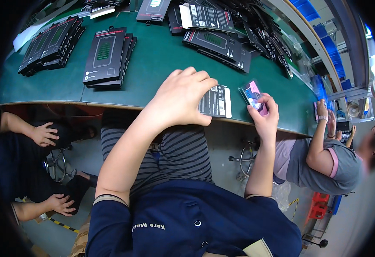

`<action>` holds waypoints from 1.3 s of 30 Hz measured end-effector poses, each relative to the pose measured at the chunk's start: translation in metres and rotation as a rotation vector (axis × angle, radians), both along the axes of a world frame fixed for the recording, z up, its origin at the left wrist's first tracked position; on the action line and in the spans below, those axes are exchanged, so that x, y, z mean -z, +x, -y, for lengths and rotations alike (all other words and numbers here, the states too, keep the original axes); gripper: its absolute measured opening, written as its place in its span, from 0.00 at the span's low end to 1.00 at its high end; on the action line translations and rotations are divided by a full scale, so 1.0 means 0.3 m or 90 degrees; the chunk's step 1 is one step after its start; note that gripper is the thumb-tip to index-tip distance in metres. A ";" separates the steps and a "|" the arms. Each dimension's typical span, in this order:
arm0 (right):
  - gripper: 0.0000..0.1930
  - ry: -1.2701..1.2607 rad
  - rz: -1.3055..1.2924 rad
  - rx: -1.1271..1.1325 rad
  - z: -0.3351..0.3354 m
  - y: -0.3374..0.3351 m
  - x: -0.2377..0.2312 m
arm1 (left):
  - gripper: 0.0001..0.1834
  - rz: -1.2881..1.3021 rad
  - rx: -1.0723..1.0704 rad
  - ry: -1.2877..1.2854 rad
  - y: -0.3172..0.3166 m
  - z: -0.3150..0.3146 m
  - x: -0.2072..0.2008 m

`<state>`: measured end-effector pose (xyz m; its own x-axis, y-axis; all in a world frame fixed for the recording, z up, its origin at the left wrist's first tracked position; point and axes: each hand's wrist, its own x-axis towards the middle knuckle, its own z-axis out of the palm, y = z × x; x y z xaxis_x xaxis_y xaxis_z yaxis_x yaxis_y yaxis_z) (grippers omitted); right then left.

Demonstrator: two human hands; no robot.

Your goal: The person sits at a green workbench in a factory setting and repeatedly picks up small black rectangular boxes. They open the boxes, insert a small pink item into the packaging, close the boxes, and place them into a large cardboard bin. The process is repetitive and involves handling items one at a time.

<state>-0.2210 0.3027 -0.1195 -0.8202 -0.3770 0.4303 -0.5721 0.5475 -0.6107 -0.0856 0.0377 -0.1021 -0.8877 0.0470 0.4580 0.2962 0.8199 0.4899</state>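
Observation:
My left hand arches over a small black cardboard box near the front edge of the green table. Its thumb is at the box's near side and its fingers are at the far side. White print and an open white end, pointing right, show past the hand. Just right of it, my right hand pinches a clear plastic pack between thumb and fingers. The pack has a pink label and something blue and dark inside; its lower part is hidden by the fingers.
On the green table, stacks of black boxes stand at the left and left of centre. A loose heap of similar boxes spreads across the back right. One person sits at the left, another at the right.

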 end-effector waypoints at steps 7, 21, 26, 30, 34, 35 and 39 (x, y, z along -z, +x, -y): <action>0.21 0.208 0.040 -0.371 0.059 0.069 -0.104 | 0.39 0.065 -0.046 -0.061 0.003 -0.012 -0.015; 0.15 -0.716 0.436 -0.412 0.420 0.239 -0.212 | 0.42 -0.365 -0.142 0.405 -0.054 -0.112 -0.028; 0.07 -0.527 -0.228 -0.254 0.527 0.249 -0.092 | 0.11 -0.312 0.070 0.853 -0.017 -0.081 -0.128; 0.08 -0.636 0.055 -0.339 0.490 0.258 -0.126 | 0.12 -0.327 0.058 0.834 -0.013 -0.082 -0.124; 0.09 -0.717 0.162 -0.367 0.493 0.263 -0.157 | 0.08 -0.345 0.037 0.818 -0.029 -0.076 -0.113; 0.11 -0.695 0.148 -0.364 0.489 0.242 -0.150 | 0.08 -0.359 0.033 0.801 -0.035 -0.072 -0.107; 0.23 -0.572 -0.072 -0.359 0.497 0.227 -0.022 | 0.09 -0.442 -0.084 0.573 -0.046 -0.047 -0.080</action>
<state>-0.1529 0.1536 -0.1129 -0.5638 -0.1956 0.8024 -0.6811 -0.4393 -0.5857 -0.0994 0.0519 -0.0780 -0.4035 -0.6211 0.6719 0.6696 0.3001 0.6794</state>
